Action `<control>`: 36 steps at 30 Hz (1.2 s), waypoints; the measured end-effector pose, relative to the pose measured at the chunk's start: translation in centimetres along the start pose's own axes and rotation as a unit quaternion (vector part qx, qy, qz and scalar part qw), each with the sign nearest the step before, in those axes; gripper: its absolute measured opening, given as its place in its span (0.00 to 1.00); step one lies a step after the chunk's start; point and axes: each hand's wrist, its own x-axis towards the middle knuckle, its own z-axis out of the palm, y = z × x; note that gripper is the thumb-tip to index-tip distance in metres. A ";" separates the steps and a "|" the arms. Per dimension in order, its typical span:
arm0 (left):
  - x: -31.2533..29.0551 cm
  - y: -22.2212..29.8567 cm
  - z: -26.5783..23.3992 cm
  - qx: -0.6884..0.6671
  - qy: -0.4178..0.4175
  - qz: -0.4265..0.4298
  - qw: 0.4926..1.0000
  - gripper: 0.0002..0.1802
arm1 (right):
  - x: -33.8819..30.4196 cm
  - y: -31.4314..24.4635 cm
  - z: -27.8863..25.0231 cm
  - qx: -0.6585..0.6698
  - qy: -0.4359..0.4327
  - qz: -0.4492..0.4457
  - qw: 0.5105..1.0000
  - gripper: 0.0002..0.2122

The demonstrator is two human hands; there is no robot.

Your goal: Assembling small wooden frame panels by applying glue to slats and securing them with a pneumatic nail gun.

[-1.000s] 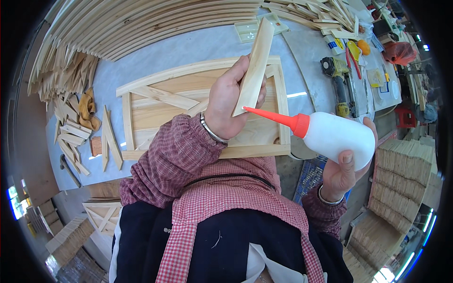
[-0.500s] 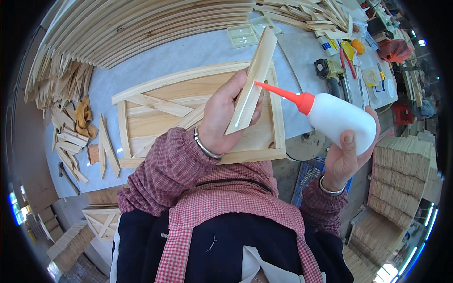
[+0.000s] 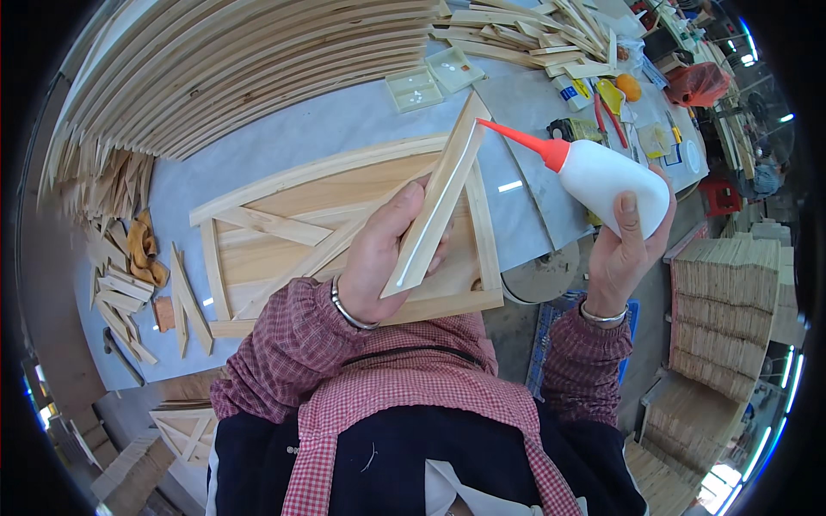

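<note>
My left hand is closed around a short wooden slat with angled ends, tilted up over the bench. A line of white glue runs along most of the slat's face. In my right hand is a white glue bottle with a long red nozzle, held sideways. The nozzle's tip meets the slat near its upper end. Beneath my left hand lies a framed wooden panel with diagonal slats across its boards; my hand and the slat hide part of it.
Long boards are stacked at the far left. Loose offcuts, a tan glove and a hammer lie on the left. A plastic box, red-handled pliers and an orange fruit are at the back.
The nozzle has travelled from the slat's middle toward its upper end, and the glue line has grown longer. Both hands have shifted slightly left in the view.
</note>
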 end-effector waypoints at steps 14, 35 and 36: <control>-2.2 -0.4 -2.0 0.339 0.084 0.085 0.933 0.22 | 5.2 6.4 2.8 0.182 -0.003 0.243 0.953 0.19; -2.3 -2.7 -6.1 0.816 -0.011 0.269 0.511 0.23 | 3.8 13.0 1.8 -0.217 -0.111 0.048 0.969 0.19; -2.5 -2.8 -6.3 0.819 -0.012 0.266 0.508 0.24 | 2.6 11.8 1.2 -0.198 -0.115 0.060 0.972 0.18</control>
